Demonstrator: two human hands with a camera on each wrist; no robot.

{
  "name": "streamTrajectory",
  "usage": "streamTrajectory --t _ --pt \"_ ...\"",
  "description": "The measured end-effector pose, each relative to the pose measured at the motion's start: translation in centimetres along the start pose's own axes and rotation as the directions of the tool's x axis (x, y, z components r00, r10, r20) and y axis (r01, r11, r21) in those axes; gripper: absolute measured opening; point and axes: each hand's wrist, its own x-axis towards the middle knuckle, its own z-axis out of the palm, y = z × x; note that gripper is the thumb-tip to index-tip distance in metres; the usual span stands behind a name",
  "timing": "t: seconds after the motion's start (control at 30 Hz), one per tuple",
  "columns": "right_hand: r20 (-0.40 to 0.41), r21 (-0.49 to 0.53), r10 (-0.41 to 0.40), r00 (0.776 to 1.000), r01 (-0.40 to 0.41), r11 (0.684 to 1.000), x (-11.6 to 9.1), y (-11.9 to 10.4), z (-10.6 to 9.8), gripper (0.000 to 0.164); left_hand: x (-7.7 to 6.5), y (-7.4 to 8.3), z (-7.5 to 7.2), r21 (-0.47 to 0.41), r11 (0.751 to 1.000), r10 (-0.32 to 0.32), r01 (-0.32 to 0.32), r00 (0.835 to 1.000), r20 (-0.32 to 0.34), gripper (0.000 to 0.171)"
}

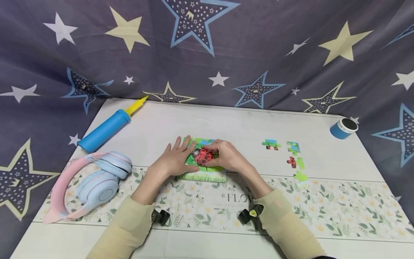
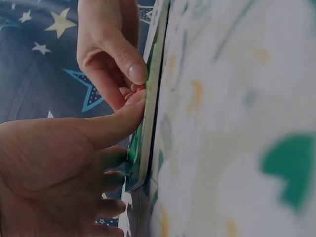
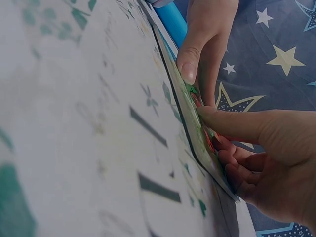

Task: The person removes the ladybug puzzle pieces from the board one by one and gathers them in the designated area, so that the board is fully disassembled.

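Observation:
A jigsaw puzzle (image 1: 207, 177) with a red, black-spotted ladybug (image 1: 201, 157) on green lies flat at the middle of the table. Across its left side rests my left hand (image 1: 171, 162), fingers spread and thumb along the lower edge of the ladybug. My right hand (image 1: 228, 155) bends over the ladybug's right part, thumb and fingertips pinching a red puzzle piece at the puzzle's surface; the palm hides much of that side. In the right wrist view, the right thumb (image 3: 232, 123) lies on the puzzle close to the left thumb (image 3: 189, 69).
Several loose puzzle pieces (image 1: 271, 144) lie to the right, among them a red one (image 1: 291, 162) and a green one (image 1: 300, 176). Pink and blue headphones (image 1: 100, 189) and a blue hand pump (image 1: 105, 131) are at left. A blue-and-white jar (image 1: 341, 129) stands at the far right corner.

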Motion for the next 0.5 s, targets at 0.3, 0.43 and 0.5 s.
streamTrajectory --t 0.3,0.43,0.5 --pt "0.008 -0.002 0.014 1.000 -0.014 1.000 0.0 -0.1 0.0 0.064 -1.6 0.3 0.2 0.055 0.998 0.026 -0.026 1.000 0.004 0.083" --pt "0.009 -0.006 0.012 1.000 -0.012 1.000 0.0 -0.2 0.0 0.063 -1.9 0.6 0.2 0.081 0.996 0.029 -0.032 0.999 0.041 0.078" --pt "0.007 -0.008 0.010 1.000 -0.009 1.000 0.0 -0.1 0.1 0.064 -1.9 0.7 0.3 0.089 0.996 0.025 -0.029 0.998 0.050 0.077"
